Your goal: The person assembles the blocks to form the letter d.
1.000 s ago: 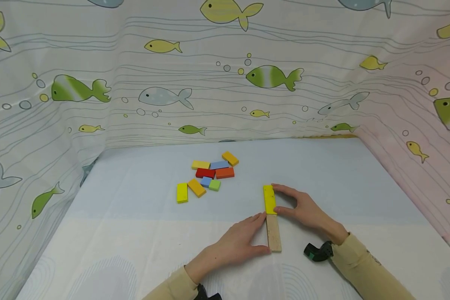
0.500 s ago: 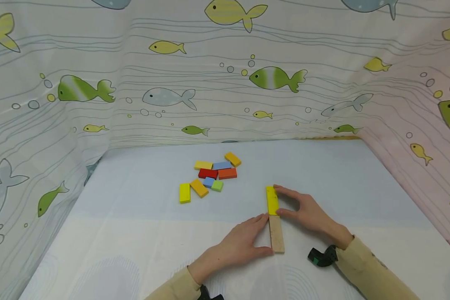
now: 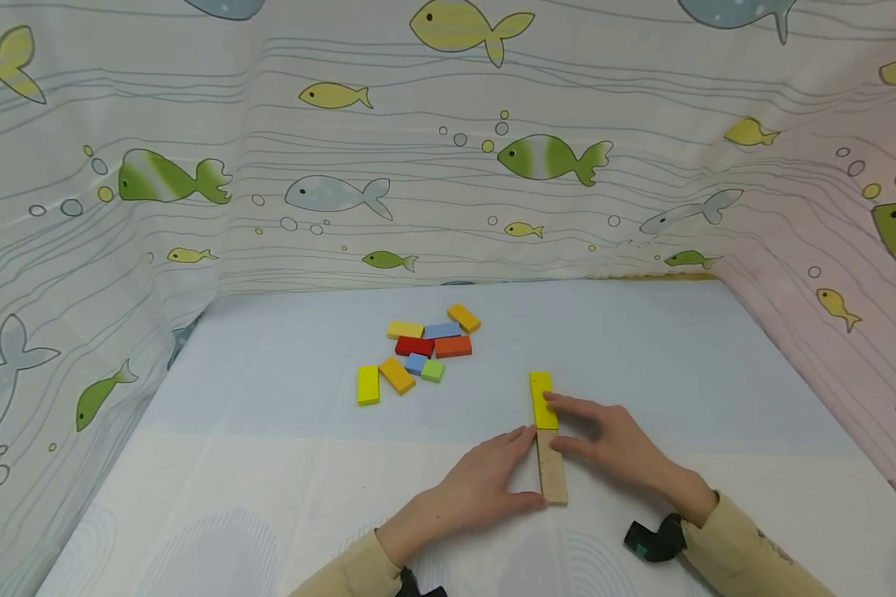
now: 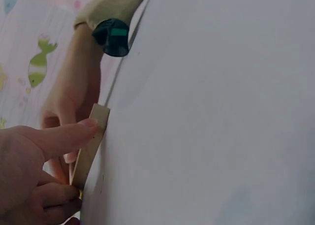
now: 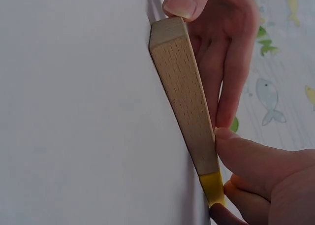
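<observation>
In the head view, a bare wooden block [image 3: 553,479] and a bright yellow block [image 3: 540,388] lie end to end in one line on the table. My left hand [image 3: 479,482] holds the wooden block from its left side, thumb at the near end and fingertips by the joint. On the right, my right hand [image 3: 618,438] has its index fingertip over the yellow block and its thumb at the wooden block's right side, the fingers loosely bent. The right wrist view shows that thumb [image 5: 229,136] against the wooden block [image 5: 179,82], with fingertips low down by the yellow end [image 5: 212,185].
A loose group of small blocks lies left of the row: a yellow block [image 3: 368,385], an orange block [image 3: 396,376], a red block [image 3: 415,346], a green block [image 3: 432,371] and several others. A fish-print cloth [image 3: 440,207] rises behind and beside the table [image 3: 269,489].
My right hand has slid nearer along the row, its thumb passing from the yellow block to the wooden one. The left hand and both blocks keep their places; the head view shifted slightly.
</observation>
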The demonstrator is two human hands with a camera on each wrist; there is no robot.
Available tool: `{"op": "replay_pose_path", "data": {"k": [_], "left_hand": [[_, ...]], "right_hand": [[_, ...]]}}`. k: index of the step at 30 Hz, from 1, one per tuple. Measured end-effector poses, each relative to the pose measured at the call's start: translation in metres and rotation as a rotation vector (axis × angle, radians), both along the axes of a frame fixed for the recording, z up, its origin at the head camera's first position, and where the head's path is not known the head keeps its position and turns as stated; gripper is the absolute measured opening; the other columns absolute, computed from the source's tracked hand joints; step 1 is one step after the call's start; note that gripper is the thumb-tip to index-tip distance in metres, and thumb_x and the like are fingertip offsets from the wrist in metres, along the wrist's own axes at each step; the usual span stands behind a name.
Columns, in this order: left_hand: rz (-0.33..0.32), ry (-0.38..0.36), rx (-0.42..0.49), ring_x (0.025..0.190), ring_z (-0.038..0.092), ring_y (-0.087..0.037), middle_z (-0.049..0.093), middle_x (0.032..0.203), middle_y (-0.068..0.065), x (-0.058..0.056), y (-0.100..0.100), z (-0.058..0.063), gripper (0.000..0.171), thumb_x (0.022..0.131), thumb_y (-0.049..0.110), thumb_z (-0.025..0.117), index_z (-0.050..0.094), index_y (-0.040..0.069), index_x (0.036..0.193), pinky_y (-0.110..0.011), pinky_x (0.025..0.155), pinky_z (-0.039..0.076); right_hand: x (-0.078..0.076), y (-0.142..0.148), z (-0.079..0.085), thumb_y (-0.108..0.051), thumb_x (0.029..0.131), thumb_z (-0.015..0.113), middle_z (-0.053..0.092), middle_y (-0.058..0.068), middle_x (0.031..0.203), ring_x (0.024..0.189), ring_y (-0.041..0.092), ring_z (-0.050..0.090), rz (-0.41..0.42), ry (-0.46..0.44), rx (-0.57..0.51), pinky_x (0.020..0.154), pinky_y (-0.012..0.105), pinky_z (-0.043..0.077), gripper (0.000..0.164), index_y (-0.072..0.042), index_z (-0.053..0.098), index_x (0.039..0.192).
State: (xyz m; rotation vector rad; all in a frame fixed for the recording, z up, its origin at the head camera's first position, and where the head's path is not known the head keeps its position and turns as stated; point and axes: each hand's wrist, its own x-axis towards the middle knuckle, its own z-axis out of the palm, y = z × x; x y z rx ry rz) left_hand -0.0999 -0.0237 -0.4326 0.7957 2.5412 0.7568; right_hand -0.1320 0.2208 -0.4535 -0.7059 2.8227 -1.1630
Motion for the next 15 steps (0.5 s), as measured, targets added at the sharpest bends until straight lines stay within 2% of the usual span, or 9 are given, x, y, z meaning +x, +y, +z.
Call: {"op": "replay_pose_path", "data": {"k": [5,8,12,15], "left_hand": [[0.003,0.003,0.002,0.144,0.040,-0.022,0.038,0.159,-0.004,0.000,0.001,0.000,0.085,0.091,0.049,0.069,0.032,0.011,0.157,-0.043,0.116,0.038],[0.000,-0.005,0.002,0.144,0.040,-0.021,0.038,0.159,-0.002,-0.001,0.000,-0.001,0.085,0.091,0.051,0.068,0.031,0.012,0.157,-0.042,0.116,0.038],[0.006,-0.004,0.031,0.144,0.041,-0.017,0.040,0.158,0.001,-0.002,-0.003,0.000,0.083,0.091,0.051,0.067,0.032,0.013,0.157,-0.039,0.116,0.038],[0.037,0.015,0.069,0.142,0.043,-0.017,0.044,0.156,0.002,-0.004,-0.010,0.002,0.079,0.092,0.047,0.068,0.036,0.014,0.155,-0.039,0.116,0.039]], "right_hand": [[0.002,-0.001,-0.004,-0.041,0.084,0.078,0.060,-0.010,0.140,0.134,0.020,0.053,-0.008,0.026,-0.005,0.107,0.042,0.046,0.057,-0.021,0.063,0.136],[0.003,-0.001,-0.006,-0.039,0.084,0.078,0.062,-0.009,0.138,0.133,0.020,0.054,-0.007,0.054,-0.011,0.106,0.032,0.047,0.056,-0.021,0.064,0.135],[0.004,-0.001,-0.008,-0.034,0.085,0.079,0.064,-0.008,0.136,0.130,0.021,0.057,-0.006,0.094,-0.031,0.105,0.016,0.042,0.052,-0.020,0.065,0.133],[0.003,-0.002,-0.009,-0.030,0.084,0.080,0.065,-0.005,0.134,0.128,0.023,0.059,-0.004,0.125,-0.043,0.104,0.014,0.041,0.050,-0.018,0.067,0.131]]}}
